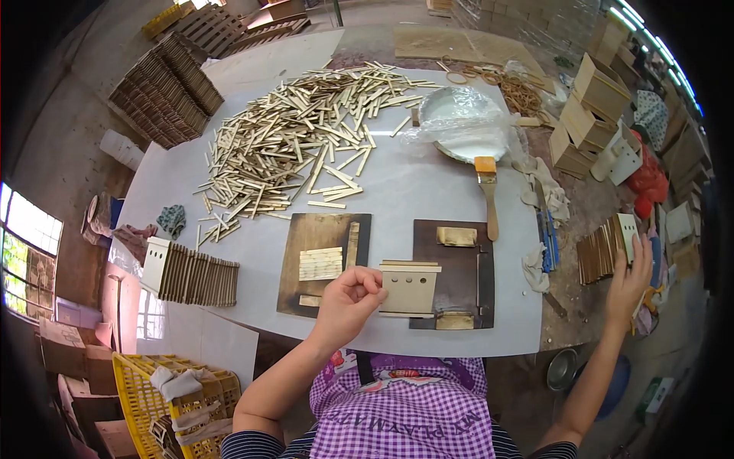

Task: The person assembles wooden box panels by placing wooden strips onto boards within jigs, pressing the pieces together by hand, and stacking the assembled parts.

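Note:
My left hand (352,306) pinches the left edge of a pale panel (409,292) with three round holes and strips along its top and bottom edges. The panel is above a dark wooden board (463,268) with light blocks at its top and bottom. To the left lies another board (297,264) bearing a small stack of light strips (320,263). At the right, my right hand (630,279) has its fingers spread beside a row of upright panels (598,252), the end one pale with holes. Whether its fingertips touch that panel is unclear.
A pile of loose sticks (290,138) covers the table's back left. Behind the right board are a plastic-covered bowl (466,145) and a brush (489,200). Another panel row (195,274) stands at left. Blue-handled tools (548,241) and wooden boxes (589,115) are at right.

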`<state>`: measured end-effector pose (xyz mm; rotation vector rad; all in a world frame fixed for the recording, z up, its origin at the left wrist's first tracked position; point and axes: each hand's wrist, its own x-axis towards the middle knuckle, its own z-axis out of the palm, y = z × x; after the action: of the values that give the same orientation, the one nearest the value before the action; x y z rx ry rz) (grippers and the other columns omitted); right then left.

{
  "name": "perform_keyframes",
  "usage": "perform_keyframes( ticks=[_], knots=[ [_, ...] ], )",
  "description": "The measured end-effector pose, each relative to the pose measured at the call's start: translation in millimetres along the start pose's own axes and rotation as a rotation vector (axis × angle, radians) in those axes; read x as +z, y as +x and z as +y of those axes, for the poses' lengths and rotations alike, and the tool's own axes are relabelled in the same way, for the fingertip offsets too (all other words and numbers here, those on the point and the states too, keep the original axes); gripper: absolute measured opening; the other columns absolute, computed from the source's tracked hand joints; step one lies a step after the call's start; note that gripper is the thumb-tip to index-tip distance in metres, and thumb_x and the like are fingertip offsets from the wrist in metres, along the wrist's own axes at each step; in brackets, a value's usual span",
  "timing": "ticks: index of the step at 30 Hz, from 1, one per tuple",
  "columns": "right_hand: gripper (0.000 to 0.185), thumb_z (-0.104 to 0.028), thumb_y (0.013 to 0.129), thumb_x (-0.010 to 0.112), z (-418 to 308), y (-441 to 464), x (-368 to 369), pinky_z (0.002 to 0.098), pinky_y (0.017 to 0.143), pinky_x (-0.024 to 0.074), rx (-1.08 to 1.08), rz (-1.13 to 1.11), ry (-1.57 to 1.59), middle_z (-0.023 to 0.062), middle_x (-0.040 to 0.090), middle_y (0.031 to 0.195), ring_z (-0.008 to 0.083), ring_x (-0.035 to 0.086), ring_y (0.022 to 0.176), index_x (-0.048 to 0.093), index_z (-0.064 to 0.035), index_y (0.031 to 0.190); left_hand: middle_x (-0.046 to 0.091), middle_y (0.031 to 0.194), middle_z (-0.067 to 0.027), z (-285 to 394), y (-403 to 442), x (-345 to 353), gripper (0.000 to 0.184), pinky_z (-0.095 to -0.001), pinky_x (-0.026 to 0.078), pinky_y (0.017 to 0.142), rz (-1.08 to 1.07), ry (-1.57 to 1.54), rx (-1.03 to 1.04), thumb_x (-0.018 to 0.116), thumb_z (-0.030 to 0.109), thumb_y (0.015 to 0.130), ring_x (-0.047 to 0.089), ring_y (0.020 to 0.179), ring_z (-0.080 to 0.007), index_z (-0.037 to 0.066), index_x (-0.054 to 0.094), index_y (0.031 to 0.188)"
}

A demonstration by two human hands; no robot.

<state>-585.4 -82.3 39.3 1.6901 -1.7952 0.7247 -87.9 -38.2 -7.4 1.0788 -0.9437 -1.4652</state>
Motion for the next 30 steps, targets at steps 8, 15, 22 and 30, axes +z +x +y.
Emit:
perform_keyframes(
  ticks=[8,15,22,30],
  knots=[
    [0.040,-0.023,0.094,0.069,-130.8,-41.9,-18.7,0.0520,0.115,0.0344,-0.152,-0.283,0.565,0.0168,0.061,0.136,0.0380,0.052,0.135,0.063,-0.0016,0.127,0.057,0.110,-0.0030,-19.8,22.3,29.7,0.021,-0.0214,0.049,0.081,-0.075,-0.048,-0.055,0.066,-0.010,0.091,0.057,0.090,-0.0051,0.007,0.055,0.087],
    [0.043,-0.024,0.089,0.075,-189.1,-67.9,-4.3,0.0572,0.111,0.0349,-0.174,-0.522,0.879,0.0166,0.062,0.133,0.0384,0.055,0.130,0.066,-0.0038,0.125,0.056,0.112,-0.0036,-28.0,34.4,40.7,0.020,-0.0212,0.049,0.082,-0.091,-0.026,-0.125,0.067,-0.009,0.091,0.057,0.090,-0.0050,0.007,0.056,0.088],
    [0.046,-0.029,0.086,0.078,-202.4,-70.7,11.1,0.0575,0.111,0.0337,-0.109,-0.633,0.960,0.0150,0.063,0.127,0.0383,0.055,0.128,0.068,-0.0053,0.124,0.057,0.114,-0.0045,-33.3,43.1,46.2,0.018,-0.0196,0.049,0.073,-0.106,0.049,-0.143,0.067,-0.008,0.092,0.057,0.086,-0.0035,0.005,0.055,0.091],
    [0.048,-0.034,0.086,0.077,-206.6,-71.4,12.9,0.0584,0.109,0.0345,-0.123,-0.688,0.852,0.0134,0.061,0.124,0.0380,0.052,0.128,0.069,-0.0041,0.123,0.059,0.116,-0.0103,-26.2,44.8,56.8,0.018,-0.0233,0.055,0.073,-0.079,0.563,0.058,0.072,-0.007,0.088,0.064,0.091,-0.0097,0.001,0.057,0.095]
  ],
)
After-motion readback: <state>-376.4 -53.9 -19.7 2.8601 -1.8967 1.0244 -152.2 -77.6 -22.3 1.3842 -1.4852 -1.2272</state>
